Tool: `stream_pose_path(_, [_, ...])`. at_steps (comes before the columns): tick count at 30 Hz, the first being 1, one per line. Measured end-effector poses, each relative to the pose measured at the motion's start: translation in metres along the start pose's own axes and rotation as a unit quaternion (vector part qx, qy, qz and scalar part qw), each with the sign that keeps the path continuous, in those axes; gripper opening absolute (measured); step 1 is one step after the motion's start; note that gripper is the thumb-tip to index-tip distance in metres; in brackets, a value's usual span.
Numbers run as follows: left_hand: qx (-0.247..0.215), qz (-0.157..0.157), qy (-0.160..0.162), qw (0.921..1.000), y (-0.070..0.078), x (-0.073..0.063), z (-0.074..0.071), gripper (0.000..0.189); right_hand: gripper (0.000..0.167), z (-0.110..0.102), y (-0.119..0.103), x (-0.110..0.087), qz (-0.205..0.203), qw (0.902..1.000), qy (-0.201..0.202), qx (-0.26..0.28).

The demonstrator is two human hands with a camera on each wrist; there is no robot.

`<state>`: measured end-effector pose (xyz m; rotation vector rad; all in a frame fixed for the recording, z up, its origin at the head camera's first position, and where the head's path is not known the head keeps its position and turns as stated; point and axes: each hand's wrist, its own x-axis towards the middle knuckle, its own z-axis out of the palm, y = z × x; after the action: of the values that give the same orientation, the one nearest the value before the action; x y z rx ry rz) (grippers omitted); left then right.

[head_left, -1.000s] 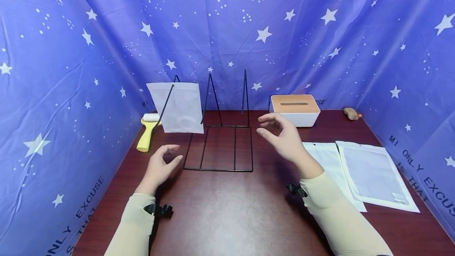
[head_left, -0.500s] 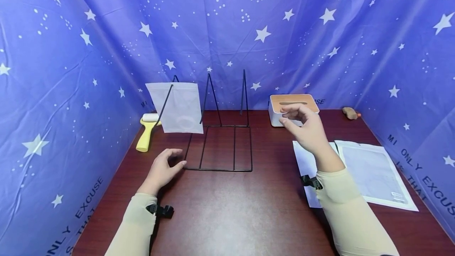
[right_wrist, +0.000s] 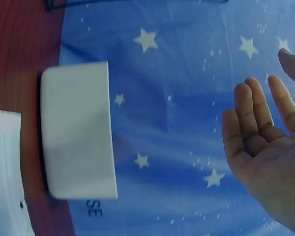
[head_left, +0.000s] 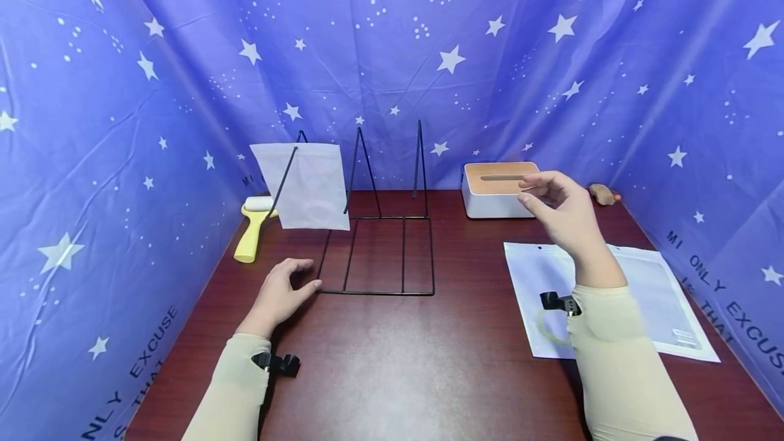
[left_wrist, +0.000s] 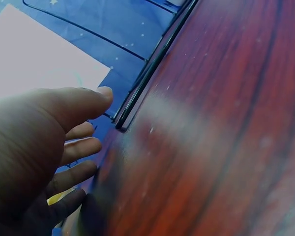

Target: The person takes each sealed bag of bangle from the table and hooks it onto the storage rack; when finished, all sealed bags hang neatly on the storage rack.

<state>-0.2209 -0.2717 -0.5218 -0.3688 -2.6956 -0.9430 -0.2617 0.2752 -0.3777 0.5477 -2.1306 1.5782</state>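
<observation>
A black wire rack (head_left: 403, 257) with upright dividers stands on the dark red table. In its leftmost slot leans a white pouch (head_left: 312, 186). My left hand (head_left: 282, 295) is at the rack's front left corner, thumb tip right by the wire, fingers relaxed and holding nothing. In the left wrist view the thumb (left_wrist: 81, 105) overlaps the pouch. My right hand (head_left: 566, 213) is raised with loose, empty fingers, in front of the right side of a white tissue box (head_left: 499, 204) with a wooden lid. Below its forearm lie two flat white zip pouches, one nearer (head_left: 523, 291) and one farther right (head_left: 667, 305).
A yellow-handled roller (head_left: 248, 240) lies left of the rack. At the back right, a small brown object (head_left: 603, 194) with an orange tip sits by the curtain. Blue starry curtain (head_left: 392, 53) encloses the table on the back and both sides.
My right hand has moved rightward, from beside the rack past the tissue box to above the pouches. My left hand has shifted slightly right to the rack's corner.
</observation>
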Motion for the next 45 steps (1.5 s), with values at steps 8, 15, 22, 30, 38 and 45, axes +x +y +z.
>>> stream_pose_path(8, [0.018, -0.022, -0.030, 0.9991, 0.001, 0.000, -0.002, 0.054, 0.034, -0.021, 0.018, 0.001, 0.041, 0.9987, 0.028, 0.008])
stream_pose_path(15, [0.024, -0.024, -0.046, 0.9984, 0.004, 0.000, -0.004, 0.059, 0.031, -0.029, 0.030, -0.003, 0.072, 0.9953, 0.026, -0.059])
stream_pose_path(22, [0.027, -0.019, -0.050, 0.9982, 0.004, 0.000, -0.005, 0.059, 0.029, -0.044, 0.050, -0.011, 0.087, 0.9908, 0.015, -0.102])
stream_pose_path(30, [0.021, -0.013, -0.055, 0.9982, 0.002, -0.001, -0.003, 0.058, 0.036, -0.061, 0.068, -0.022, 0.126, 0.9847, -0.003, -0.120])
stream_pose_path(38, [0.011, -0.007, -0.055, 0.9984, 0.001, -0.002, -0.001, 0.053, 0.041, -0.070, 0.074, -0.028, 0.152, 0.9781, -0.028, -0.139])
stream_pose_path(45, [0.021, 0.001, -0.052, 0.9984, -0.002, -0.001, 0.001, 0.049, 0.046, -0.080, 0.086, -0.033, 0.182, 0.9675, -0.054, -0.167])
